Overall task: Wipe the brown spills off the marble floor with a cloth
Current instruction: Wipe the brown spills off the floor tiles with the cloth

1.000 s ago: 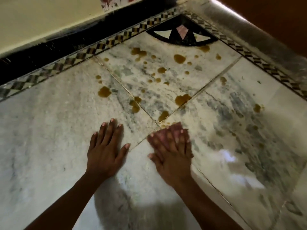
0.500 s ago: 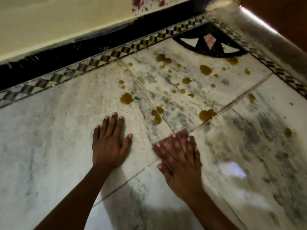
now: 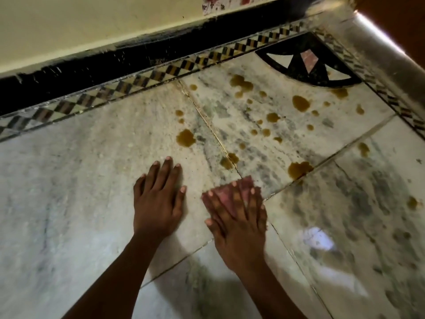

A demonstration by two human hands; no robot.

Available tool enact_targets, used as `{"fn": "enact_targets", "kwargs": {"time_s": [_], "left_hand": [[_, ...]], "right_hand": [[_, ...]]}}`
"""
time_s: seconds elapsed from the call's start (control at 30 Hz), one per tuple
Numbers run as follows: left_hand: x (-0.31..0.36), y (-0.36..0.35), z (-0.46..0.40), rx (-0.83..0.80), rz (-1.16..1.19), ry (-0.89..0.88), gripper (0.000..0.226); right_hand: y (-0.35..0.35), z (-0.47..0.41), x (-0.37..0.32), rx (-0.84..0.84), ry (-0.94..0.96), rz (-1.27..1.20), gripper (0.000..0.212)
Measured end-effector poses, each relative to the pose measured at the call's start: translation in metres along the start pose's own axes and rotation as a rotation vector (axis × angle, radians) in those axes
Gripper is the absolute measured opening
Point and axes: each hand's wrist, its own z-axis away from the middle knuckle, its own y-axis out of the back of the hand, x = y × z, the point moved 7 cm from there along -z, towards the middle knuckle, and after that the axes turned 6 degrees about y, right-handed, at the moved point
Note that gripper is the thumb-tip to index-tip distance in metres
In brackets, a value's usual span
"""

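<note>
**Cloth pinned flat, spills waiting just ahead**

Nearest the camera, two bare forearms reach forward onto the marble floor (image 3: 69,180). The left hand (image 3: 158,201) lies flat with fingers spread and holds nothing; placed like this, it probably props the person's weight while they lean in. Just beside it, the right hand (image 3: 239,217) presses flat on a pinkish cloth (image 3: 234,192), fingers fanned across it. The fingers look blurred, so the hand is probably mid-stroke. Spreading the palm over the cloth likely keeps the whole patch tight to the stone.

The cloth sits where several slab joints meet. Just beyond its front edge lie the closest brown spills (image 3: 230,160), with a larger blot (image 3: 299,169) off to the right and another (image 3: 185,138) ahead of the left hand. Further on, many drops and blots scatter across the next slab (image 3: 300,102), up to the black corner inlay (image 3: 310,63). Behind that run the checkered border (image 3: 161,75) and the wall (image 3: 92,26). Most of the wiping appears still to do.
</note>
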Motion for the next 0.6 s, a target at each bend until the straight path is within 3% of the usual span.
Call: {"fn": "enact_targets", "kwargs": {"time_s": [0.1, 0.23, 0.33, 0.47, 0.6], "left_hand": [[-0.001, -0.003, 0.001, -0.001, 0.031, 0.001, 0.061], [-0.002, -0.004, 0.000, -0.009, 0.008, 0.005, 0.060], [-0.002, -0.001, -0.002, -0.005, 0.007, 0.006, 0.059], [-0.002, 0.001, 0.001, -0.004, 0.038, 0.041, 0.062], [-0.016, 0.004, 0.009, 0.024, -0.083, 0.276, 0.073]], "right_hand": [[-0.002, 0.019, 0.028, 0.001, -0.072, -0.038, 0.055], [-0.009, -0.050, 0.027, 0.075, -0.292, -0.110, 0.066], [-0.011, -0.082, -0.010, 0.042, -0.220, -0.098, 0.063], [-0.004, -0.020, -0.018, 0.005, 0.007, -0.029, 0.056], [-0.005, -0.025, 0.023, 0.007, -0.214, -0.117, 0.061]]}}
